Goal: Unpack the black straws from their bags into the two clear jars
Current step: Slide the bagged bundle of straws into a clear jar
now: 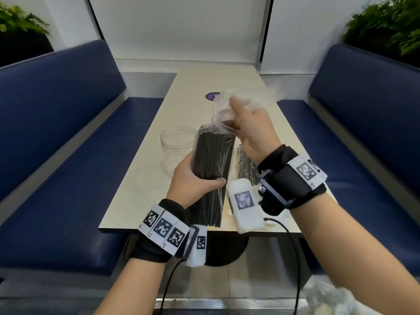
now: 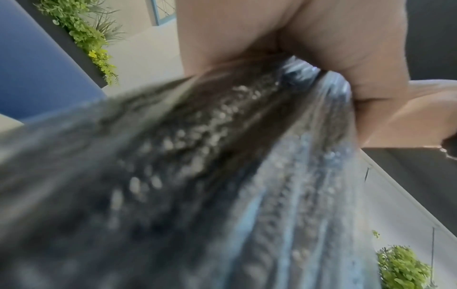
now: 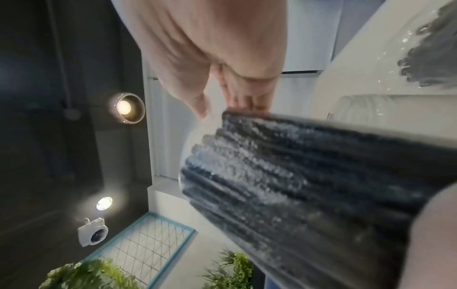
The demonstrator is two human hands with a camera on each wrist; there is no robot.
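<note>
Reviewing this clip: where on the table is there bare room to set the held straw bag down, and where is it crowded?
Bare tabletop lies beyond the purple sticker at the far end, and near the front-left corner below the clear jar. The middle and right are crowded: held straw bag, both hands, second straw bag.

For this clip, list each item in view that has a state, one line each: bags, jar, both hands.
Held bag of straws: lifted off the table, still full, its top end being pulled.
Second bag of straws: lying on the table, mostly hidden.
Jar: upright, lidless, empty.
Left hand: grips the held bag's middle.
Right hand: pinches the bag's loose plastic top.
</note>
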